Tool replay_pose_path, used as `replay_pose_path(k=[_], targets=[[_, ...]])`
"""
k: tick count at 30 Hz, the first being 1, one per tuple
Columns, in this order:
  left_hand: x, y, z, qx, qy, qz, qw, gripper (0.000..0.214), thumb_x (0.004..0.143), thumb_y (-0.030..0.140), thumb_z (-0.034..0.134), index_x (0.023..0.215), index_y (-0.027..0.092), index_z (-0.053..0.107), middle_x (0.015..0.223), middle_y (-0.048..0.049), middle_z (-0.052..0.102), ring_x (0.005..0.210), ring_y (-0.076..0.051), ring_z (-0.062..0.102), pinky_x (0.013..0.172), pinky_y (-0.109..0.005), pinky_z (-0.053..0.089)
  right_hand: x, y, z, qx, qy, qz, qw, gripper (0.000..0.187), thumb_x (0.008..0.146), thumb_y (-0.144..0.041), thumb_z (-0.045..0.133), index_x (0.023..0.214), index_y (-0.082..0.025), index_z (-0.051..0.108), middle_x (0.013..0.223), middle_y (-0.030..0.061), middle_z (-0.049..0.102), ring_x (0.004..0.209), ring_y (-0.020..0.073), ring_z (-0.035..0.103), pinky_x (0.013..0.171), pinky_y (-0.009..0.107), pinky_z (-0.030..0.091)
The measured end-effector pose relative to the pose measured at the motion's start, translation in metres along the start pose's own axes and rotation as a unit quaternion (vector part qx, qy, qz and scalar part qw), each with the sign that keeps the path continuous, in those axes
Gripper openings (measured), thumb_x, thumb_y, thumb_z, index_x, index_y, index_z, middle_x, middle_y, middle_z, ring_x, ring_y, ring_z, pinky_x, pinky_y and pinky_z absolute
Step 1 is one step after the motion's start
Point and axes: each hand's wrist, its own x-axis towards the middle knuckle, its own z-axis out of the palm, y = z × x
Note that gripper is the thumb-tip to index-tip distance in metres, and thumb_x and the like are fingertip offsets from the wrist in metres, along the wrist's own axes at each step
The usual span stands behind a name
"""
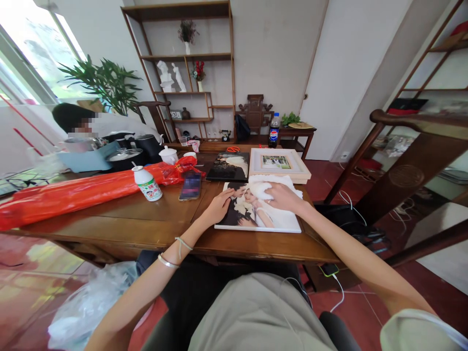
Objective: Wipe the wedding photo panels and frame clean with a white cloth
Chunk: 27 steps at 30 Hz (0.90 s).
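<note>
A glossy wedding photo panel (252, 214) lies flat at the table's front edge, showing a couple and a bouquet. My left hand (220, 204) rests on its left edge, fingers stretched out over the picture. Bunched in my right hand (281, 196) is a white cloth (260, 190), pressed on the upper part of the panel. White sheet-like material (290, 184) shows behind that hand; I cannot tell whether it joins the cloth. A dark photo panel (228, 166) and a white framed photo (298, 168) lie just beyond.
Left of the panel are a phone (190, 186), a white bottle (147, 184) and a long red plastic-wrapped bundle (84, 189). A cola bottle (274, 130) stands at the back. Another person (113, 124) bends over at the far left. A wooden chair (405, 170) is at right.
</note>
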Motion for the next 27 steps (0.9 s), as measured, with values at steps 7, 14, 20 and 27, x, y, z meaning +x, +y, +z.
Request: replay_pose_path(k=[7, 14, 20, 27], targets=[[0.0, 0.0, 0.0, 0.006, 0.0, -0.002, 1.0, 0.041, 0.087, 0.019, 0.032, 0.119, 0.007, 0.054, 0.13, -0.0141, 0.051, 0.124, -0.021, 0.044, 0.108, -0.039, 0.031, -0.035, -0.027, -0.01, 0.005, -0.01, -0.036, 0.999, 0.021, 0.068, -0.011, 0.052, 0.08, -0.013, 0.068, 0.129, 0.0152, 0.049, 0.099, 0.0273, 0.057, 0.084, 0.036, 0.042], [0.001, -0.003, 0.001, 0.006, 0.0, 0.008, 1.0, 0.04, 0.087, 0.019, 0.032, 0.119, 0.008, 0.054, 0.13, -0.0139, 0.052, 0.124, -0.021, 0.044, 0.107, -0.041, 0.032, -0.061, -0.077, -0.028, 0.099, -0.008, -0.156, 0.983, 0.026, 0.067, -0.011, 0.052, 0.087, -0.012, 0.068, 0.127, 0.0152, 0.051, 0.116, 0.0286, 0.046, 0.095, 0.039, 0.037], [0.0, -0.004, 0.001, 0.004, 0.002, 0.005, 1.0, 0.04, 0.087, 0.019, 0.032, 0.119, 0.009, 0.054, 0.13, -0.014, 0.052, 0.124, -0.022, 0.044, 0.107, -0.041, 0.031, -0.023, -0.034, -0.016, 0.067, -0.03, -0.08, 0.994, 0.023, 0.068, -0.009, 0.049, 0.081, -0.015, 0.066, 0.104, 0.0113, 0.063, 0.097, 0.0246, 0.057, 0.081, 0.033, 0.042], [0.0, -0.004, 0.002, 0.005, 0.002, 0.002, 1.0, 0.041, 0.087, 0.019, 0.032, 0.119, 0.008, 0.054, 0.13, -0.0143, 0.052, 0.124, -0.021, 0.045, 0.107, -0.04, 0.032, -0.019, 0.013, -0.004, -0.014, -0.044, 0.024, 0.999, 0.024, 0.071, -0.009, 0.047, 0.085, -0.012, 0.066, 0.111, 0.0161, 0.06, 0.093, 0.0264, 0.059, 0.074, 0.033, 0.044]])
